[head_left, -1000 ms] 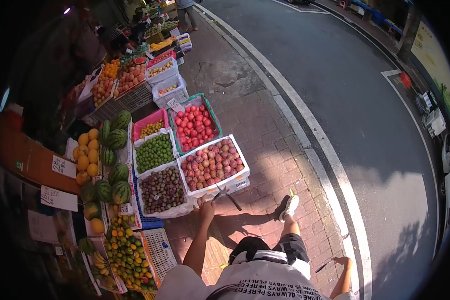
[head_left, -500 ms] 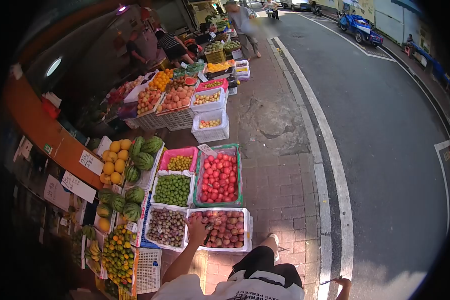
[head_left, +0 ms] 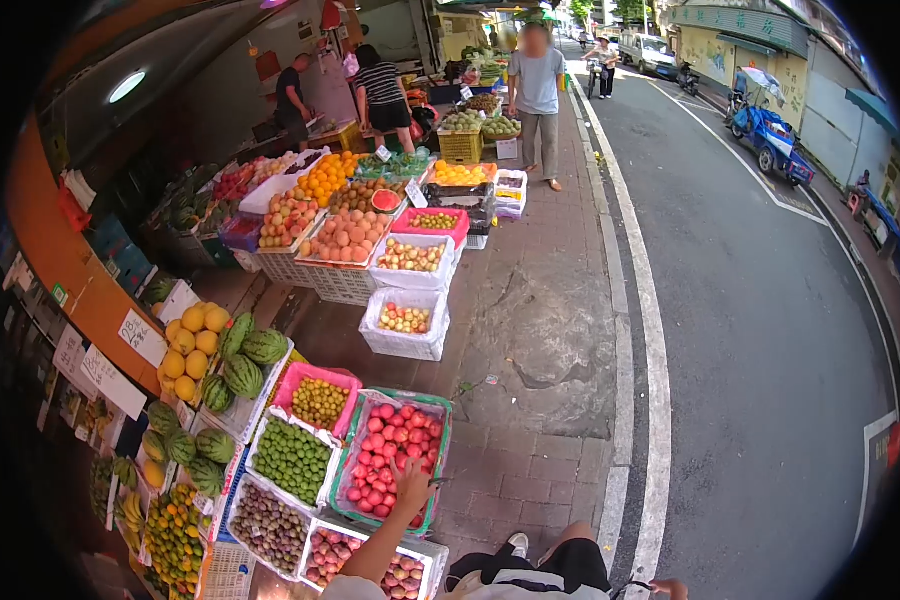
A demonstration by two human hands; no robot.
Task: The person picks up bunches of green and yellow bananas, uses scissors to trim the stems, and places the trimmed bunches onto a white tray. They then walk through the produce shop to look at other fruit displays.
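My left hand [head_left: 411, 487] is over the near part of a green-edged crate [head_left: 448, 430] of red round fruit [head_left: 395, 440]. A small dark tool [head_left: 438, 481] sticks out from its fingers to the right; most of it is hidden. Whether the fingertips touch the fruit is unclear. Below my left forearm lies a white crate of reddish-purple fruit [head_left: 332, 556]. At the bottom edge, my right hand [head_left: 670, 588] is partly in view, closed on a thin dark object [head_left: 632, 588], away from the crates.
Green fruit [head_left: 292, 460], purple fruit [head_left: 270, 525], watermelons [head_left: 242, 376] and yellow melons [head_left: 188, 350] sit to the left. Further crates, such as one of peaches [head_left: 346, 238], line the stall. A person in grey [head_left: 537, 85] stands on the pavement ahead. A road [head_left: 760, 380] runs along the right.
The view has tilted up and moved forward along the stall. My left hand has gone from the reddish-purple fruit to the red fruit, still with the dark tool. More of the street now shows.
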